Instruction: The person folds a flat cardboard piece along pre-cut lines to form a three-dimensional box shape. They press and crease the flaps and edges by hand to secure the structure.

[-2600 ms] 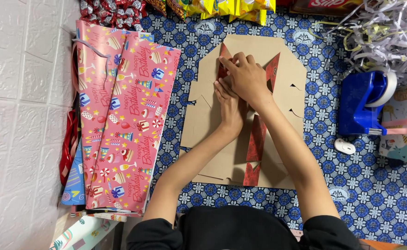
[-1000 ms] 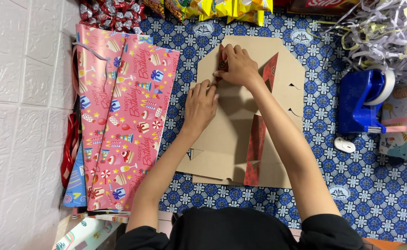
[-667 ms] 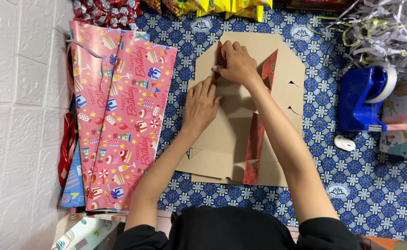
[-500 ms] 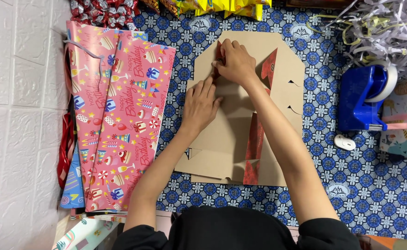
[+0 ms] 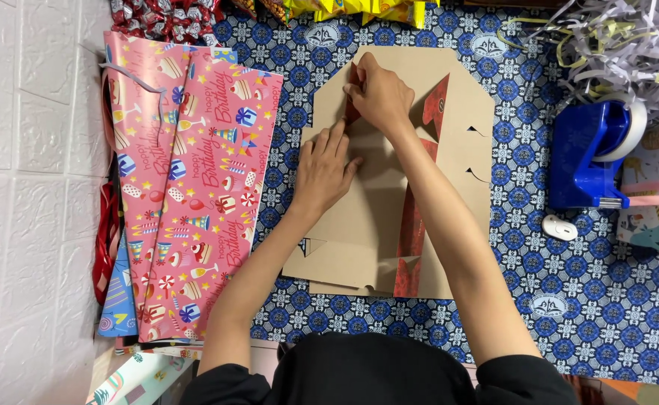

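A flat brown cardboard box blank (image 5: pixel 457 90) with a red printed inner side lies on the blue patterned cloth (image 5: pixel 614 300). My left hand (image 5: pixel 324 169) rests flat on the blank's left panel, fingers spread and pressing down. My right hand (image 5: pixel 378 94) is near the blank's top edge, its fingers pinched on a folded red-lined flap. A strip of the red side (image 5: pixel 412 240) shows along the fold down the middle.
Pink gift bags with a party print (image 5: pixel 187 187) lie stacked to the left by the white wall. A blue tape dispenser (image 5: pixel 588 154) and a small white object (image 5: pixel 559 227) sit to the right. Shredded paper (image 5: pixel 629 45) fills the top right; wrapped sweets (image 5: pixel 164 11) line the top edge.
My left hand has moved off the right hand and down onto the left panel, where it lies flat. My right hand has stayed at the top flap.
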